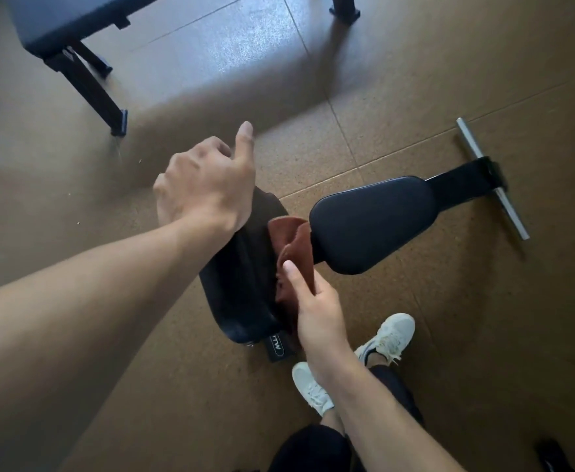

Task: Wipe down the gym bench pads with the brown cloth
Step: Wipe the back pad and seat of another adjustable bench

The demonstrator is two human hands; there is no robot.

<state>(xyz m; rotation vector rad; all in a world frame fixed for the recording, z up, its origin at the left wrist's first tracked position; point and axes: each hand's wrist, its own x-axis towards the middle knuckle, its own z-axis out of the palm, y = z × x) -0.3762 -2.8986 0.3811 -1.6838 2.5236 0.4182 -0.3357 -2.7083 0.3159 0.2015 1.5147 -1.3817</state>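
A black gym bench lies below me with two pads: a raised back pad (242, 284) in the middle and a seat pad (374, 223) to its right. My left hand (207, 185) grips the far top edge of the back pad, fingers curled over it and thumb sticking up. The brown cloth (296, 247) hangs bunched against the right side of the back pad, by the gap between the pads. My right hand (316, 311) holds the cloth, thumb pressed on it.
A second bench (68, 25) with a grey-blue pad and black legs stands at the top left. A chrome foot bar (490, 175) ends my bench at the right. My white shoes (388, 338) stand on the brown tiled floor (483, 335) beside the bench.
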